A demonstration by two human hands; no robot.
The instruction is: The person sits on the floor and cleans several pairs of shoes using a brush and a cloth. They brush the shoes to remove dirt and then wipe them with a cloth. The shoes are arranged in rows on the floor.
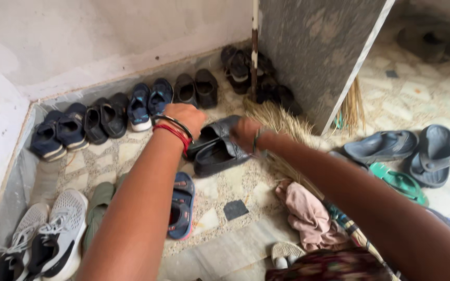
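Currently both hands are on a pair of dark slip-on sandals (217,148) lying side by side on the speckled floor (246,184), about midway between the shoe row at the wall and the blue-and-red sandal (182,205) nearer the camera. Left hand (186,118) is closed over the heel end of the far sandal, fingers curled down; how firm the grip is, can't tell. Right hand (245,134) is motion-blurred at the toe end of the near sandal, touching it. Finger spread not readable.

Risks, as I judge them:
- One hand per sandal with doubtful grip: a sandal could slip, flip or skid out of line.
- Straw broom (279,125) lies just beside the right wrist, and its bristles could snag the forearm or get dragged along.
- Pink cloth (308,213) sits close under the right arm and could be swept across the floor.
- Grey slide sandals (407,151) and green flip-flop (399,182) to the right are loose underfoot, so a trip hazard.

Surface: terrazzo-style stone chips with a few dark inset tiles, looks hard and fairly smooth, so footwear will slide easily.

Room: corner with a rough whitewashed wall (105,36). Navy sneakers (58,132), black shoes (105,117) and more pairs line its base. Grey-white trainers (42,237) are at bottom left. A grey stone slab (319,47) stands upright on the right, more sandals tucked beside it.
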